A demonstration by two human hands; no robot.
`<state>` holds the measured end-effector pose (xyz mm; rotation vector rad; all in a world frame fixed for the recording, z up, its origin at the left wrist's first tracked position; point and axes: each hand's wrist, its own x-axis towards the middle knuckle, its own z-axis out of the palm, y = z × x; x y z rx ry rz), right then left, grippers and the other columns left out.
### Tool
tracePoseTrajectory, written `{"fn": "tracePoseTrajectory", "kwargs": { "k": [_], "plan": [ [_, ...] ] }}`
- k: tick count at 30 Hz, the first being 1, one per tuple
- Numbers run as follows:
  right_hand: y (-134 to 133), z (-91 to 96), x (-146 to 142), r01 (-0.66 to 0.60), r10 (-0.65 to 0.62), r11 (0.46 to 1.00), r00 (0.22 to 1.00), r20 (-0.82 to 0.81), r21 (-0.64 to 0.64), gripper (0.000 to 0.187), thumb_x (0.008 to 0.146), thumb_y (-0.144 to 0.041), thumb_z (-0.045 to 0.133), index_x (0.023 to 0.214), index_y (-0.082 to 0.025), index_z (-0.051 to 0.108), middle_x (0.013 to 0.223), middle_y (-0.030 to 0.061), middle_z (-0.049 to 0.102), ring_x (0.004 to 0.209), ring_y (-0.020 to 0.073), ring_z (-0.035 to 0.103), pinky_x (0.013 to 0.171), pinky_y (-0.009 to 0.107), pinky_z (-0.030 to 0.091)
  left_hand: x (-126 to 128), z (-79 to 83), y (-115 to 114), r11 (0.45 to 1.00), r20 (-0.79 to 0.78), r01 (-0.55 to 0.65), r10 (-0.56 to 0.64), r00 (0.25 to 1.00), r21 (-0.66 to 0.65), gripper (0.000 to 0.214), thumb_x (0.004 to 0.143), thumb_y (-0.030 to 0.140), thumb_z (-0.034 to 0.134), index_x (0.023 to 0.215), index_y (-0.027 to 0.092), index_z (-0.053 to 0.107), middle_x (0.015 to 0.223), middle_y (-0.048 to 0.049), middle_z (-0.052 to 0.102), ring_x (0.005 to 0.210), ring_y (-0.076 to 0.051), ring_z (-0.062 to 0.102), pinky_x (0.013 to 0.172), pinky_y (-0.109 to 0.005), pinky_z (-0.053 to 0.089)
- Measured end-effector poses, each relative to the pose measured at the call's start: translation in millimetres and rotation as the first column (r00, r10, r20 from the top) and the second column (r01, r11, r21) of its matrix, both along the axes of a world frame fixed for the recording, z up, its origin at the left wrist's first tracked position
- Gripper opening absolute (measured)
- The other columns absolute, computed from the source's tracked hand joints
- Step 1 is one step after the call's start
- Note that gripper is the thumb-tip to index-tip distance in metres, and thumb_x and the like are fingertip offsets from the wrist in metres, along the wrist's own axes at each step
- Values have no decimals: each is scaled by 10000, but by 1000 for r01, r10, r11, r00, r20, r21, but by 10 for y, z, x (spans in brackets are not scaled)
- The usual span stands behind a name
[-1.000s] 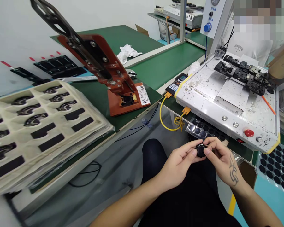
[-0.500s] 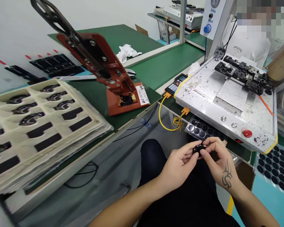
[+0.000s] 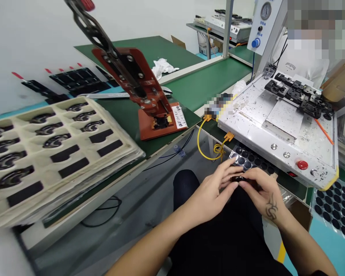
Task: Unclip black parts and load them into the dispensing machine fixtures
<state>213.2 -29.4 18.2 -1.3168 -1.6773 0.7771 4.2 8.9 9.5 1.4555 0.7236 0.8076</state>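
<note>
Over my lap, my left hand (image 3: 211,191) and my right hand (image 3: 261,189) meet fingertip to fingertip on a small round black part (image 3: 238,178). Both hands pinch it; most of the part is hidden by the fingers. My right hand bears a dark tattoo on its back. Just beyond the fingers lies a clear tray of round black parts (image 3: 251,161), tucked under the front edge of a white machine (image 3: 278,130).
A red lever press (image 3: 143,92) stands on the green bench. A stack of cream trays with black parts (image 3: 54,145) lies at left. Another tray of round parts (image 3: 337,203) sits at right. A yellow cable (image 3: 207,147) hangs nearby. A person sits behind the machine.
The view has shifted a little, moving the bench rightwards in the picture. Both hands have moved slightly up and left, towards the clear tray, still pinching the round part.
</note>
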Motion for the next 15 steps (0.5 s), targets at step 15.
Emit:
{"fn": "tracePoseTrajectory", "kwargs": {
  "k": [15],
  "plan": [
    [99,-122,-321,-33,-61,973,918,-392,-228,181,1006,-405,750,1108,-256,769,752,-22,679,592,118,617,544,233,552,-79,-19,-112,934,-58,-349,353,934,74,181,991,268,689,1145,202,760,958,-48,775,841,-198,720,816,-330,578]
  ]
}}
